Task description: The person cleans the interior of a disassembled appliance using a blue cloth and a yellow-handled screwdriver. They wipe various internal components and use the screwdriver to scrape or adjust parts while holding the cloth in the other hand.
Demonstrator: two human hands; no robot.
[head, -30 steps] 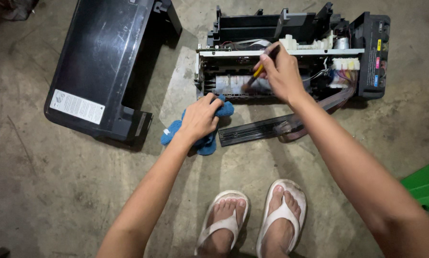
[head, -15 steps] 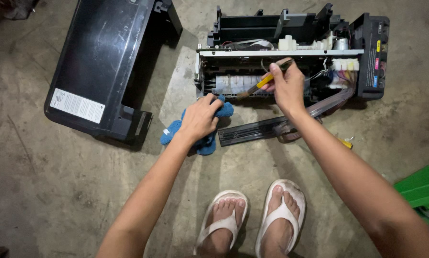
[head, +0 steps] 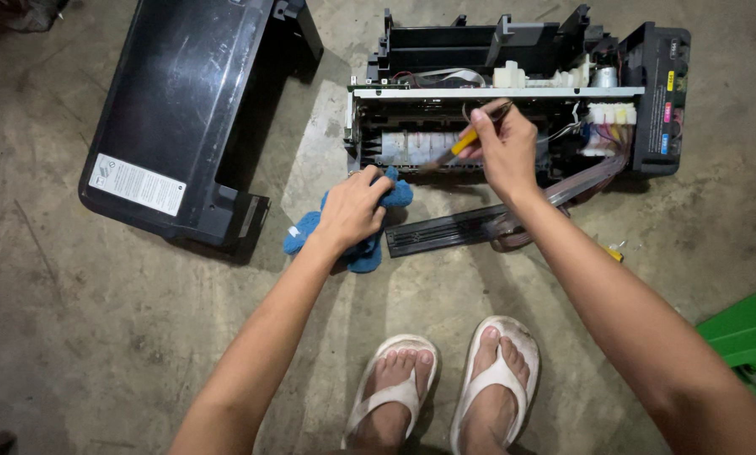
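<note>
right fingers [head: 489,126] pinch brush [head: 455,147] — left hand [head: 352,209] presses blue cloth [head: 369,248].
</note>
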